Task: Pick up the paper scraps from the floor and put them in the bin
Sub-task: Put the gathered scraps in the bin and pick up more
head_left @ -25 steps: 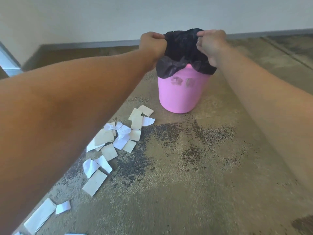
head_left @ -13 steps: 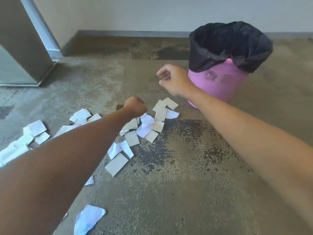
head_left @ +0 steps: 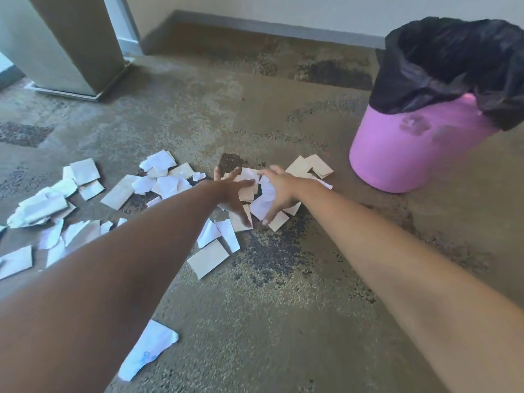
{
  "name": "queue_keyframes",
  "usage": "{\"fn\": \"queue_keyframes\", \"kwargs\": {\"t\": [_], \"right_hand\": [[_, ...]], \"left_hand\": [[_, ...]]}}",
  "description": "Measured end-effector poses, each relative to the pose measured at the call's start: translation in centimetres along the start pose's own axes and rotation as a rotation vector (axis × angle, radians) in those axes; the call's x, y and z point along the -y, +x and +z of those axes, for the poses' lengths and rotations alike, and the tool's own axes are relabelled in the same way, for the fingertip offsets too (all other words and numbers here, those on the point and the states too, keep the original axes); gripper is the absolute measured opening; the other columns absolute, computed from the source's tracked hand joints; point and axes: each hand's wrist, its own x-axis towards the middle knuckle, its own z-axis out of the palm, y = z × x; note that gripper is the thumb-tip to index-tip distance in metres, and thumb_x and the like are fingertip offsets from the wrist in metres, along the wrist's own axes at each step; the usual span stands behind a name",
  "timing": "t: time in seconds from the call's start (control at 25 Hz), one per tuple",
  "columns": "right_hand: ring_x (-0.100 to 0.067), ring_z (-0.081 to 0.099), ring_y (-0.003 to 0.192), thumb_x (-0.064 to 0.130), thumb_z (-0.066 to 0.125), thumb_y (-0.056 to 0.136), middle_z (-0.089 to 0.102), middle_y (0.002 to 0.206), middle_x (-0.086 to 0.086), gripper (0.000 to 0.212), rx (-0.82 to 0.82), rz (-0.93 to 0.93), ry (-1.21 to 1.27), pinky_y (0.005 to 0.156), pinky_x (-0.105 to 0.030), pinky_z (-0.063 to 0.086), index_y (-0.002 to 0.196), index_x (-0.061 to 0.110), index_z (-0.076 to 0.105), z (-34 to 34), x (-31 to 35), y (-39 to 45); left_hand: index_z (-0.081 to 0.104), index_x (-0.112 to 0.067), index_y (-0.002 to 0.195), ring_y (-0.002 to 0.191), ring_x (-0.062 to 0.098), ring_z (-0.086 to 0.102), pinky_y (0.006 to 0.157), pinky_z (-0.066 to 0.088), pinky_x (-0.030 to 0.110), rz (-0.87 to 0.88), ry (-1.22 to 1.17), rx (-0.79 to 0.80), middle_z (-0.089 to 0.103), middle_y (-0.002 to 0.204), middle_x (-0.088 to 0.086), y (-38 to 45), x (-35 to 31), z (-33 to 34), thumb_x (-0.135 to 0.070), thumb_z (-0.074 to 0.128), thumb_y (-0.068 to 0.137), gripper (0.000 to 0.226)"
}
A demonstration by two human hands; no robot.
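Several white and tan paper scraps (head_left: pixel 208 258) lie scattered over the mottled floor from the left edge to the middle. My left hand (head_left: pixel 231 191) and my right hand (head_left: pixel 279 191) are both down on a small heap of scraps (head_left: pixel 262 204) at the centre, fingers spread, facing each other on either side of it. Neither hand has closed on any paper. The pink bin (head_left: pixel 411 154) with a black liner (head_left: pixel 442 61) stands upright at the right, a short way beyond my right hand.
A loose white scrap (head_left: pixel 147 350) lies near the bottom, close to my left forearm. A tall panel on a metal base (head_left: pixel 71 46) stands at the upper left. The wall with a dark skirting (head_left: pixel 269 26) runs along the back.
Both hands have left the bin liner, dropped to the floor and opened over the central heap of scraps. The view has swung left and down, so the bin now sits at the right.
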Motion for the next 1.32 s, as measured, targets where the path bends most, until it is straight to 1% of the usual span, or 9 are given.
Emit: {"fn": "queue_keyframes", "kwargs": {"t": [0.12, 0.24, 0.36, 0.52, 0.72, 0.88, 1.0, 1.2, 1.32], "right_hand": [[-0.04, 0.002, 0.149, 0.053, 0.094, 0.045, -0.017, 0.162, 0.004, 0.147, 0.072, 0.027, -0.063, 0.109, -0.061, 0.034, 0.153, 0.04, -0.005, 0.8, 1.4, 1.1], [-0.051, -0.01, 0.145, 0.053, 0.09, 0.055, -0.022, 0.161, -0.005, 0.137, 0.127, 0.085, -0.202, 0.109, -0.069, 0.026, 0.154, 0.035, -0.003, 1.7, 3.1, 1.4], [-0.053, 0.012, 0.143, 0.044, 0.085, 0.07, -0.009, 0.16, -0.019, 0.121, 0.125, 0.099, -0.3, 0.112, -0.059, 0.029, 0.155, 0.027, 0.001, 2.5, 4.6, 1.0], [-0.049, 0.03, 0.138, 0.032, 0.07, 0.088, 0.011, 0.155, -0.022, 0.087, 0.056, 0.061, -0.335, 0.112, -0.054, 0.031, 0.153, 0.019, 0.013, 4.0, 5.2, -0.7], [-0.057, 0.02, 0.137, 0.017, 0.05, 0.097, 0.014, 0.152, -0.015, 0.059, -0.069, 0.09, -0.23, 0.102, -0.058, 0.042, 0.149, 0.018, 0.021, 6.7, 5.5, -3.2], [-0.052, 0.029, 0.132, 0.024, 0.051, 0.096, 0.023, 0.146, -0.014, 0.054, -0.138, 0.104, -0.245, 0.092, -0.054, 0.047, 0.144, 0.017, 0.027, 7.3, 5.0, -3.6], [-0.045, 0.035, 0.129, 0.033, 0.06, 0.093, 0.032, 0.141, -0.016, 0.056, -0.098, 0.115, -0.151, 0.099, -0.052, 0.043, 0.138, 0.012, 0.035, 6.3, 3.8, -3.1], [-0.034, 0.048, 0.126, 0.039, 0.072, 0.086, 0.047, 0.142, -0.017, 0.065, 0.069, 0.047, -0.062, 0.095, -0.036, 0.043, 0.138, 0.011, 0.045, 4.9, 1.7, -3.2], [-0.028, 0.052, 0.115, 0.035, 0.071, 0.087, 0.054, 0.134, -0.011, 0.051, 0.108, -0.035, -0.051, 0.079, -0.03, 0.036, 0.13, 0.013, 0.053, 4.1, 1.3, -3.8]], "left_hand": [[-0.003, -0.045, 0.153, 0.149, 0.039, -0.013, 0.115, 0.014, 0.065, 0.025, -0.061, -0.032, -0.015, 0.163, -0.001, -0.9, 1.2, 1.5, -0.059, 0.083, 0.06, 0.128], [0.019, -0.034, 0.155, 0.15, 0.028, 0.014, 0.119, 0.021, 0.045, 0.108, -0.044, -0.148, 0.013, 0.163, 0.008, -1.8, 2.5, 1.6, -0.04, 0.08, 0.077, 0.099], [0.033, -0.029, 0.151, 0.145, 0.027, 0.027, 0.115, 0.027, 0.039, 0.13, 0.021, -0.203, 0.027, 0.157, 0.01, -2.6, 3.1, 1.4, -0.029, 0.072, 0.087, 0.075], [0.033, -0.021, 0.149, 0.13, 0.035, 0.048, 0.103, 0.044, 0.046, 0.138, 0.14, -0.168, 0.037, 0.144, 0.014, -3.0, 2.1, 2.0, -0.026, 0.058, 0.094, 0.061], [0.033, -0.018, 0.144, 0.121, 0.039, 0.055, 0.092, 0.051, 0.049, 0.119, 0.281, -0.27, 0.045, 0.134, 0.017, -3.4, 1.9, 2.5, -0.027, 0.052, 0.097, 0.052], [0.005, -0.034, 0.156, 0.134, 0.038, 0.042, 0.093, 0.051, 0.043, 0.057, 0.387, -0.28, 0.023, 0.154, 0.017, -3.1, 1.5, 3.3, -0.025, 0.055, 0.098, 0.077], [-0.002, -0.034, 0.156, 0.139, 0.04, 0.033, 0.099, 0.05, 0.044, 0.052, 0.439, -0.28, 0.015, 0.157, 0.018, -2.9, 1.1, 3.4, -0.018, 0.054, 0.098, 0.082], [0.009, -0.022, 0.156, 0.135, 0.038, 0.041, 0.094, 0.051, 0.039, 0.045, 0.519, -0.29, 0.017, 0.157, 0.021, -3.2, 0.9, 3.7, -0.014, 0.049, 0.1, 0.07], [0.031, -0.011, 0.145, 0.117, 0.033, 0.059, 0.081, 0.052, 0.035, 0.056, 0.564, -0.383, 0.044, 0.139, 0.018, -3.3, 0.5, 4.3, -0.005, 0.044, 0.098, 0.049]]}}
